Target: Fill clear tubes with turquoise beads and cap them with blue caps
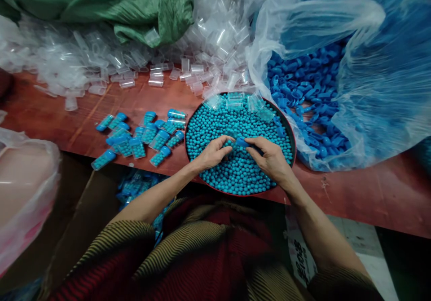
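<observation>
Over a round tray (294, 150) of small blue balls (220, 175), my two hands meet near the middle. My left hand (217, 152) pinches a small clear container (229, 143), partly hidden by the fingers. Between the fingertips of my right hand (269, 155) is a blue cap (241, 142), held at the container's end. Whether the cap is seated cannot be made out. Several clear empty containers (235, 101) lie on the balls along the tray's far side.
Filled, capped containers (150, 133) lie left of the tray on the reddish table (363, 193). Clear empty containers (126, 65) are heaped behind, beneath a green sack (161, 13). A plastic bag (363, 112) holding blue caps (306, 81) stands right. More filled containers (136, 186) sit below the table edge.
</observation>
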Demonstrator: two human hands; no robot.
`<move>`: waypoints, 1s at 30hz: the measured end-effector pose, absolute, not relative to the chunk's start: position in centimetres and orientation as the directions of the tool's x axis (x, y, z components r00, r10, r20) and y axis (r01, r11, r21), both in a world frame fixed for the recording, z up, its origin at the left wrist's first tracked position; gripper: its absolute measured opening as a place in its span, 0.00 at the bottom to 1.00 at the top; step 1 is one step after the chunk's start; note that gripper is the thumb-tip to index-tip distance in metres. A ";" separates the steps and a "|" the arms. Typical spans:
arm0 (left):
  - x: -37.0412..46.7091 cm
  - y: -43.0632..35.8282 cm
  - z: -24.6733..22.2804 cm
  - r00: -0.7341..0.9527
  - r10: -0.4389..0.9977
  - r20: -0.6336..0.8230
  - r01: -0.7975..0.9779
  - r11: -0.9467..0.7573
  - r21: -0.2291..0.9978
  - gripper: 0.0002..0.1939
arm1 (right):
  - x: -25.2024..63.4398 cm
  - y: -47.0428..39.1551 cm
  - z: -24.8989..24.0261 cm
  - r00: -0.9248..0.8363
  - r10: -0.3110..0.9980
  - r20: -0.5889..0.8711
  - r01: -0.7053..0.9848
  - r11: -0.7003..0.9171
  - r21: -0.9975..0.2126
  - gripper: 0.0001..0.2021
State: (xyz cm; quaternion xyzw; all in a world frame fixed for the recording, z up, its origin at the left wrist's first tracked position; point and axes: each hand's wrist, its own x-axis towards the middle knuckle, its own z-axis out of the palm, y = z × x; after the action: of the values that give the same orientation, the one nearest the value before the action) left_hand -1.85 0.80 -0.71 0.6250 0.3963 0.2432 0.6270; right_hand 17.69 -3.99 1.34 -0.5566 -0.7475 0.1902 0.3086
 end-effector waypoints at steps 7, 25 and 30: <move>-2.3 0.9 -0.7 0.584 0.790 -0.187 0.201 0.083 0.976 0.13 | 18.7 -4.4 1.4 -0.276 0.947 0.161 0.740 0.317 -0.594 0.10; -1.0 -1.4 0.3 0.568 0.810 -0.147 0.008 0.173 0.985 0.30 | 15.6 -5.2 1.7 0.046 0.980 0.194 0.543 0.139 -0.828 0.09; -1.2 -1.6 0.4 0.584 0.794 -0.168 -0.014 0.216 0.976 0.30 | 16.0 -5.5 1.7 -0.067 0.959 0.276 0.625 0.256 -0.738 0.08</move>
State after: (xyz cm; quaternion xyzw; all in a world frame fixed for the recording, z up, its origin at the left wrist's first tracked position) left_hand -1.16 -1.55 0.42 0.5546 0.3516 0.2903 0.6961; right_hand 15.97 -5.52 1.74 -0.5686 -0.6962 0.2206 0.3786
